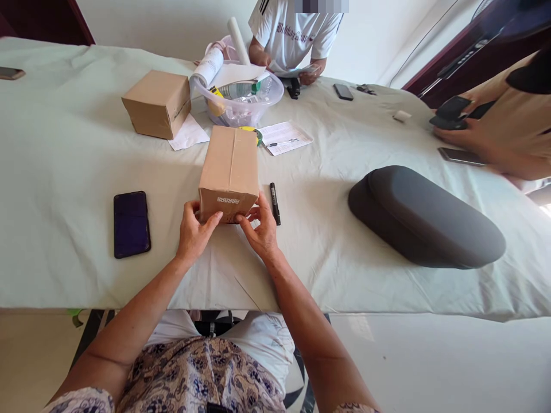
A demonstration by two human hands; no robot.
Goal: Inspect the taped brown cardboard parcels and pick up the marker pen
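Observation:
A taped cardboard box [230, 166] lies on the cloth-covered table [64, 172] right in front of me. My left hand [193, 229] grips its near left corner, fingers curled onto the end face. My right hand [260, 229] holds the near right corner, fingertips pressed on the same face. A black marker [274, 203] lies just right of the box, beside my right hand.
A dark phone [131, 223] lies to the left. A second cardboard box [158, 103] and a clear plastic bowl [241, 97] of items stand farther back, with papers [286, 136]. A grey padded case [426, 218] sits right. Two other people are at the far and right edges.

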